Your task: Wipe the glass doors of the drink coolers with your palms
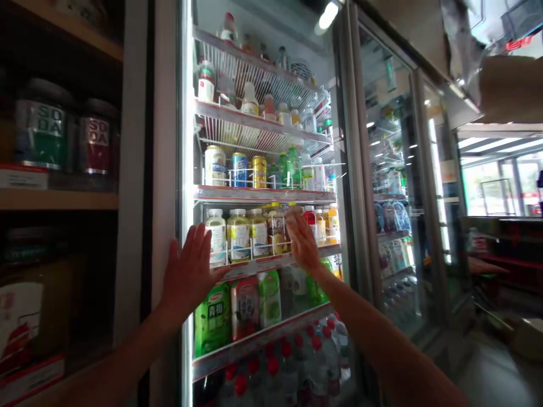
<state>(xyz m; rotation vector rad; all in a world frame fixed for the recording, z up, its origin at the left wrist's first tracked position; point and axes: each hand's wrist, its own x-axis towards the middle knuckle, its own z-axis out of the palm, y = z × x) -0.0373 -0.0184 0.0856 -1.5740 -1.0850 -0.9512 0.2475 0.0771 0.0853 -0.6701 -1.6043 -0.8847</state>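
My left hand (189, 268) is raised by the left edge of a lit drinks fridge, with its fingers spread and nothing in it. My right hand (303, 240) reaches up in front of the bottle shelf, near a bottle with a dark label (278, 230). Its fingers are smeared by motion, so whether they hold anything is unclear. Between the hands stand wide pale-capped bottles, including a yellow one (238, 236) and a white-labelled one (216, 237). Below them are a green carton (212, 317) and a reddish carton (245, 308).
Cans such as a blue one (239, 169) and green bottles (293, 168) fill the shelf above. Red-capped bottles (288, 367) crowd the fridge bottom. A dark shelf with soda jars (42, 130) is at left; another glass-fronted fridge (392, 186) stands at right.
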